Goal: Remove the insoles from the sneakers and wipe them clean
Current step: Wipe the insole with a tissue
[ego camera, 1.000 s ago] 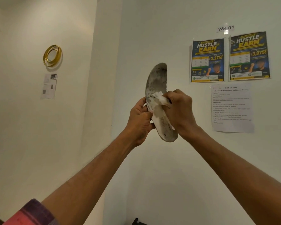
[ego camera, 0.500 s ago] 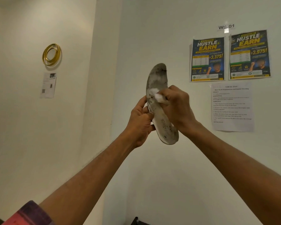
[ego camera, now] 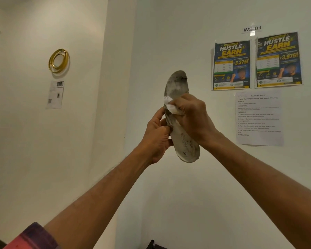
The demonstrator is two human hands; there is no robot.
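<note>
At the bottom left corner, a red-and-purple sleeve (ego camera: 34,236) ends at a bare forearm (ego camera: 97,196) that reaches upward. The left hand (ego camera: 157,139) holds the grey, soiled insole (ego camera: 177,85) upright in the air, its grip curled round the insole's left edge near the middle. The right hand (ego camera: 193,117) pinches a crumpled white tissue (ego camera: 171,107) in a closed grip and presses it against the insole's face, above the printed heel. Behind them, on the white wall (ego camera: 169,194), hang two blue posters (ego camera: 231,65) and a printed task sheet (ego camera: 258,119). Farther left is a gold ring (ego camera: 58,61) above a small paper (ego camera: 55,94).
</note>
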